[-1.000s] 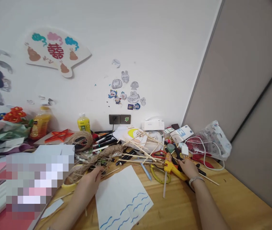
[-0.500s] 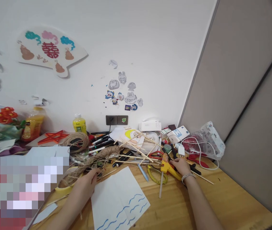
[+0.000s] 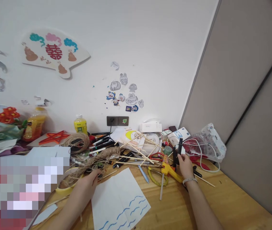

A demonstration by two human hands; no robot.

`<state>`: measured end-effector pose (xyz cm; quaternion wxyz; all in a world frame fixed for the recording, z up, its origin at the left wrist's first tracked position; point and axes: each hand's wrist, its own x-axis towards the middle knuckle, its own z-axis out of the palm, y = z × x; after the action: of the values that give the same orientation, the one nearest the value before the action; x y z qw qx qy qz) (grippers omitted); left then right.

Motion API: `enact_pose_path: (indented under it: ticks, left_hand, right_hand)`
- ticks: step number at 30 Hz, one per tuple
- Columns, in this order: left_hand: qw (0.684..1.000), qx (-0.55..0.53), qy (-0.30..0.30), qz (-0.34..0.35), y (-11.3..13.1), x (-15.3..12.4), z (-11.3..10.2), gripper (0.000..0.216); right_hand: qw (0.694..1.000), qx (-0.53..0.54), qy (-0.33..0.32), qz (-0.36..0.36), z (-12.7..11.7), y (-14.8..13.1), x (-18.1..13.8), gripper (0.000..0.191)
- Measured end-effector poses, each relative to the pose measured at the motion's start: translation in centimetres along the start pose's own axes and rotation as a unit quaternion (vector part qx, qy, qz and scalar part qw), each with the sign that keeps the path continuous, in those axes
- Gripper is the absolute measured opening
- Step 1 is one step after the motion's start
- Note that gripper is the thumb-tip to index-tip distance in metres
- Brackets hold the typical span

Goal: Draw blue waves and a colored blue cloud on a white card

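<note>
A single head-worn camera looks forward and slightly down from above and behind the left hand (image 3: 88,182) and the right hand (image 3: 186,166), with both forearms reaching in from the bottom edge. It sits near the wooden tabletop (image 3: 168,214), which shows around and between the hands. Facing the white wall (image 3: 150,38) beyond them, it takes in widely, to the right hand's outer side, the grey panel (image 3: 248,41).

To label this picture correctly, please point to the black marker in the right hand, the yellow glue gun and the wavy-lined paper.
Black marker (image 3: 180,145), head view: its upper part.
Yellow glue gun (image 3: 169,169), head view: middle of its body.
Wavy-lined paper (image 3: 118,196), head view: near its centre.
</note>
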<state>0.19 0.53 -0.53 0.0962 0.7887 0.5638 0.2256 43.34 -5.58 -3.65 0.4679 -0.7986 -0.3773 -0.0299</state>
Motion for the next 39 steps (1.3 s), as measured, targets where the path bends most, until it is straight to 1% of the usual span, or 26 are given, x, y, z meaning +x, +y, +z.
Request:
enact_pose_path:
  ticks: [6,12,15,19,21,23,25,28,31,34,39]
  left_hand:
    - [1.0,-0.004,-0.005,0.012,0.0,-0.2,0.2,0.03]
    - [1.0,-0.01,-0.025,0.016,-0.6,0.0,0.9,0.03]
    - [0.999,-0.004,-0.035,0.015,-0.6,-0.1,1.1,0.032]
    - [0.999,-0.012,-0.035,0.027,0.3,-0.7,0.9,0.033]
    - [0.998,-0.003,-0.03,0.048,1.0,-1.2,0.8,0.034]
    - [0.996,0.03,-0.013,0.081,1.7,-1.9,0.9,0.039]
    - [0.991,0.061,0.005,0.121,2.2,-2.4,1.0,0.043]
    - [0.981,0.085,0.018,0.175,2.5,-3.0,1.3,0.044]
    - [0.964,0.101,0.032,0.243,2.4,-3.1,1.6,0.035]
    - [0.947,0.109,0.061,0.295,2.3,-3.2,1.7,0.029]
    - [0.929,0.108,0.116,0.335,2.9,-3.6,1.5,0.036]
  right_hand:
    - [0.995,0.079,0.008,-0.059,-0.5,-1.8,-1.1,0.043]
    - [0.988,0.119,-0.014,-0.1,-0.7,-4.3,-2.9,0.043]
    - [0.977,0.153,-0.056,-0.139,-0.6,-5.7,-4.4,0.041]
    - [0.952,0.176,-0.142,-0.208,-0.6,-7.8,-6.7,0.034]
    - [0.934,0.182,-0.195,-0.237,-0.6,-8.8,-7.9,0.031]
    - [0.913,0.184,-0.254,-0.259,-0.5,-9.7,-9.2,0.031]
    - [0.895,0.175,-0.307,-0.272,-0.4,-10.4,-10.3,0.037]
    - [0.876,0.156,-0.365,-0.275,-0.1,-11.1,-11.5,0.051]
    - [0.857,0.169,-0.415,-0.256,0.1,-11.3,-12.1,0.055]
    - [0.848,0.18,-0.44,-0.232,0.2,-11.4,-12.2,0.056]
    - [0.849,0.18,-0.446,-0.219,0.2,-11.5,-12.3,0.055]
